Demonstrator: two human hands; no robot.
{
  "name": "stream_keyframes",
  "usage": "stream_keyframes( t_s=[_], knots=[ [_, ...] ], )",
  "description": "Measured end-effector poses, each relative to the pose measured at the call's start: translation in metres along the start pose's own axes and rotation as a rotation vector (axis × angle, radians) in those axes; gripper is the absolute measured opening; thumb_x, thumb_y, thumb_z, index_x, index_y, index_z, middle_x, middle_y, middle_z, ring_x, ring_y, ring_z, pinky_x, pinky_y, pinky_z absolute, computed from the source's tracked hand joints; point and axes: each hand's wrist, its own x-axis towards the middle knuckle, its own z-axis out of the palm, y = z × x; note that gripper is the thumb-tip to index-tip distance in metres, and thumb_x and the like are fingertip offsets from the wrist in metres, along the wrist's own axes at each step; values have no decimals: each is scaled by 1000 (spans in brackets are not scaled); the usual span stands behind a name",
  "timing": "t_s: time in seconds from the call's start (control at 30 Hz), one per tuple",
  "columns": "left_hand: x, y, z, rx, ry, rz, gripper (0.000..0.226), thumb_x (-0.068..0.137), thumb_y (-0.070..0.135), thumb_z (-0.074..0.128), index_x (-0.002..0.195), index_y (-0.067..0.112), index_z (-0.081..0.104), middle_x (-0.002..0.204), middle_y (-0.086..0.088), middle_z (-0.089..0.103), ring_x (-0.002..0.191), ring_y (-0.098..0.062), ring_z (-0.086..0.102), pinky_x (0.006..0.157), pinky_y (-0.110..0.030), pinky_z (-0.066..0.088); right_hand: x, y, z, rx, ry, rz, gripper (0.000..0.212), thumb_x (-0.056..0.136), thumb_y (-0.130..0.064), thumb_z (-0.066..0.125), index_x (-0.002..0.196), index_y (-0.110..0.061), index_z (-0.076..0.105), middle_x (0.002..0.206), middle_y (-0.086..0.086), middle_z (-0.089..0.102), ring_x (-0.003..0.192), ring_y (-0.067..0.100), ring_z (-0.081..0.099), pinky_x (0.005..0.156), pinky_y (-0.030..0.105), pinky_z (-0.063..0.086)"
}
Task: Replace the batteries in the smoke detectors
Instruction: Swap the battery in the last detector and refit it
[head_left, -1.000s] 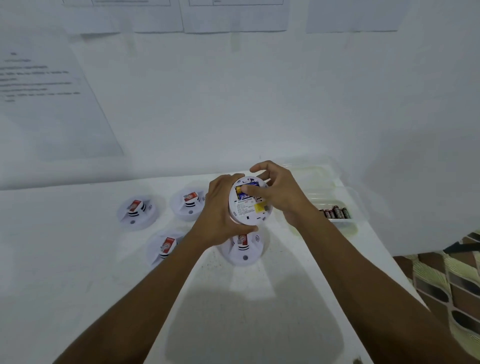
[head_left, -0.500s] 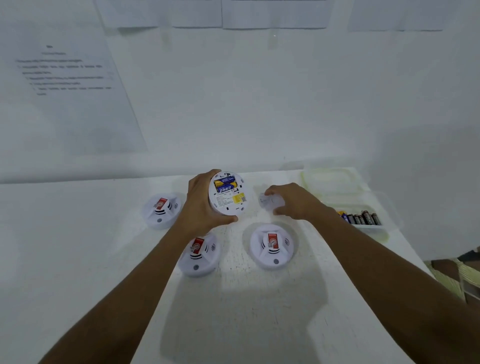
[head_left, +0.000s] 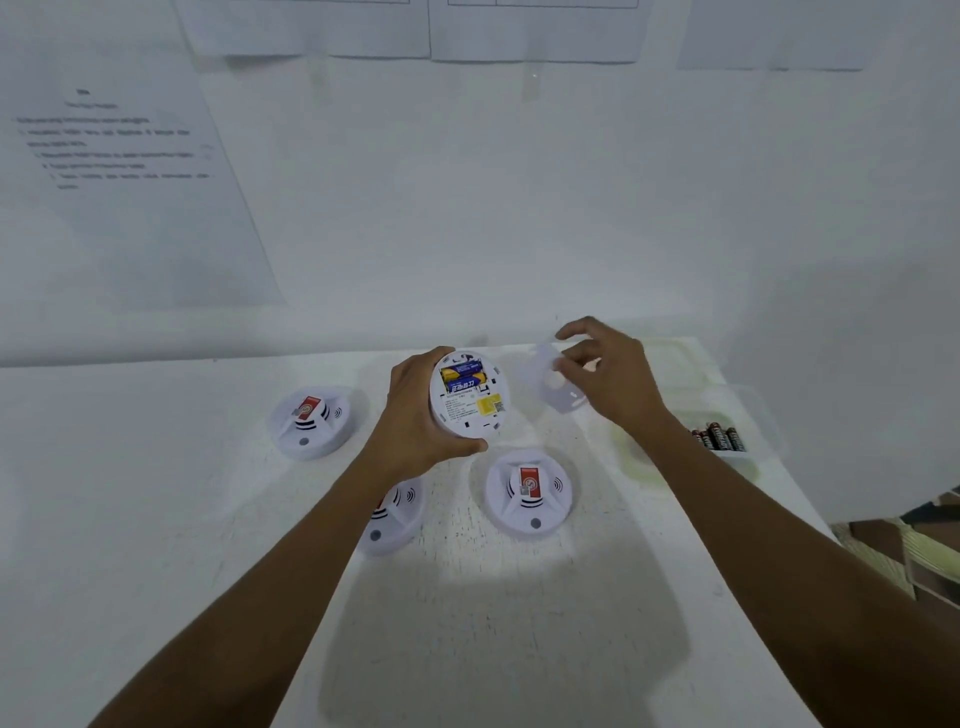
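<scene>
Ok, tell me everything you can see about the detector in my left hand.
The detector is a round white plastic disc, held tilted above the table with its back facing the camera. Its open bay shows blue-and-yellow batteries; below them sit printed text and a yellow sticker. The left hand grips its rim, thumb at the lower edge. The right hand holds a white cover beside it, not touching.

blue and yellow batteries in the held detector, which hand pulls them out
Likely right. The left hand grips the round white smoke detector, blue and yellow batteries exposed; the right hand is beside it, holding only a thin white cover plate it could drop.
</scene>
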Motion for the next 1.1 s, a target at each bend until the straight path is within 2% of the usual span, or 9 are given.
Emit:
stream_keyframes(
  t_s=[0.17,0.27,0.37,0.43,0.5,0.63,0.87,1.0,1.1],
  knots=[
    [7,5,17,-58,-15,-8,91,47,53,91,124,27,50,120,11,58,116,-18,53,103,-47,43,-23,-38,-8,454,-87,96,27,85,-8,73,108,-15,61,81,8,77,76,15,69,72,22,51],
    [7,11,27,-83,-20,-12,89,50,62,87,124,28,50,119,4,62,111,-27,58,96,-53,47,-27,-40,7,353,-63,39,20,84,-5,74,102,-11,67,83,3,75,68,12,68,64,24,54],
    [5,21,30,-86,-11,1,80,53,63,83,121,36,50,114,13,62,107,-21,60,97,-50,48,-30,-34,19,126,17,-115,13,84,-9,73,96,-15,75,91,-10,71,67,0,62,64,9,44],
    [3,19,29,-62,-24,-3,75,55,72,77,118,42,49,110,19,60,105,-17,59,97,-50,48,-35,-33,25,13,41,-205,16,84,-17,72,99,-17,77,96,-6,72,70,-2,60,65,5,39],
    [2,12,30,-34,-24,-32,85,52,83,70,122,40,48,115,19,57,110,-16,56,99,-49,46,-40,-36,29,-42,33,-228,24,82,-30,70,102,-19,77,101,-3,71,78,0,60,69,8,40],
    [2,21,26,-27,9,-11,87,53,69,77,127,33,49,123,9,57,116,-17,54,103,-43,45,-47,-44,33,-166,6,-212,45,74,-54,72,106,-22,75,110,-3,69,95,9,63,78,23,51],
    [-3,24,24,-95,29,7,82,51,79,72,122,48,45,122,19,55,120,-18,52,107,-45,42,-50,-59,32,-255,-32,-206,48,75,-49,78,115,-23,71,115,-2,68,100,15,64,90,30,51],
    [-10,32,23,-181,69,-60,91,42,94,59,118,47,40,120,27,47,116,-3,48,103,-11,32,-51,-63,35,-232,-25,-149,47,76,-49,77,116,-25,71,116,-1,69,99,16,65,92,36,52],
    [-11,39,20,-133,49,-26,81,52,87,62,122,59,36,121,40,42,118,16,39,100,-4,23,-51,-68,38,-136,14,-68,44,76,-47,78,113,-24,72,112,-1,71,92,16,67,89,39,55]
  ],
)
